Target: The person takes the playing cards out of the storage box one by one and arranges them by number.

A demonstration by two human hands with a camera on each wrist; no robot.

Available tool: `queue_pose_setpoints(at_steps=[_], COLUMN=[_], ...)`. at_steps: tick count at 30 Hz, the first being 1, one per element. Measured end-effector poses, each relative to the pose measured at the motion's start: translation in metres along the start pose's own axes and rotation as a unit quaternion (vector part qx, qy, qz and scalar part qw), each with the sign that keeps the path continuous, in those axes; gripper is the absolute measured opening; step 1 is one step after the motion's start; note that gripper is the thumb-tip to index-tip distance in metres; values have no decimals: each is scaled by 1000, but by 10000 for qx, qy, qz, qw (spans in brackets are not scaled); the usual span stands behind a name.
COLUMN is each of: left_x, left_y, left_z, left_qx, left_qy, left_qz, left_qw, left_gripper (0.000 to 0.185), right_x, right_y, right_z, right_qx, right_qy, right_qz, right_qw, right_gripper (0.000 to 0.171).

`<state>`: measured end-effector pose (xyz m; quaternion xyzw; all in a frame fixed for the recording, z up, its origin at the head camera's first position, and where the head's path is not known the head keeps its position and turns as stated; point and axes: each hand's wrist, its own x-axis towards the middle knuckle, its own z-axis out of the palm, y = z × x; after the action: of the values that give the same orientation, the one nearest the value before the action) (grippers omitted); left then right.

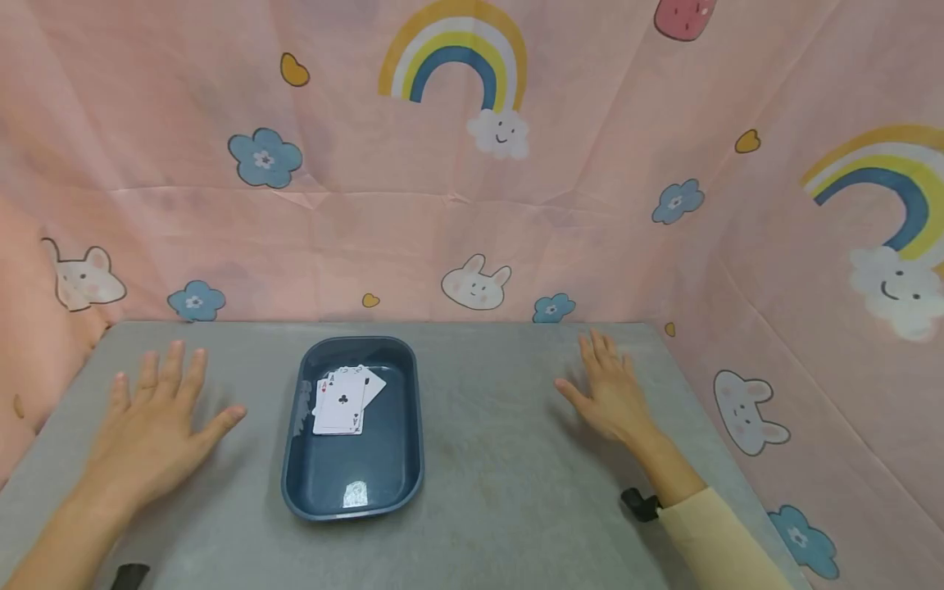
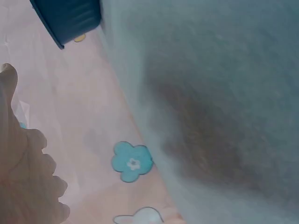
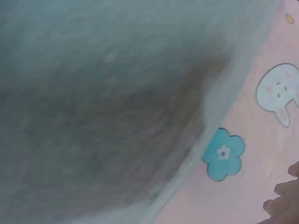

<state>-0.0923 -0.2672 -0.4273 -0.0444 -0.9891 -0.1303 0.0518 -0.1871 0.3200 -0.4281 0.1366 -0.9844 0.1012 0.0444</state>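
A dark blue tray (image 1: 354, 483) stands left of centre on the table. Inside it, toward the back, lies a small fanned stack of playing cards (image 1: 341, 403), with an ace of clubs on top. To the tray's left my left hand (image 1: 153, 438) hovers with fingers spread, holding nothing; its fingertips show at the edge of the left wrist view, where the tray's side (image 2: 70, 21) also appears. My right hand (image 1: 610, 393) is well to the tray's right, fingers extended and nothing in it. In the right wrist view only some fingers (image 3: 286, 198) show at the corner.
A grey tabletop (image 1: 487, 459) spreads under both hands. Pink cloth (image 1: 354, 229) printed with rainbows, flowers and animals hangs behind the table and at its sides. A black strap piece (image 1: 640, 505) sits at the right wrist, by a pale yellow sleeve (image 1: 719, 541).
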Motion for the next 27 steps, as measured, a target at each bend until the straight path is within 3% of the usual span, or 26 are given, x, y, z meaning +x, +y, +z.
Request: queue_pose_setpoints(at_steps=[13, 27], left_x=[-7, -21], left_y=[33, 62], left_z=[-9, -4], left_qx=[143, -109], left_qy=[-4, -14], left_qz=[535, 1184], left_qw=[9985, 9929], left_gripper=[100, 101], right_x=[17, 31], right_y=[-40, -90], right_z=[-10, -5], right_qx=[103, 410], right_qy=[138, 155], right_qz=[-443, -970], right_qw=[9989, 9943], right_gripper=[93, 92])
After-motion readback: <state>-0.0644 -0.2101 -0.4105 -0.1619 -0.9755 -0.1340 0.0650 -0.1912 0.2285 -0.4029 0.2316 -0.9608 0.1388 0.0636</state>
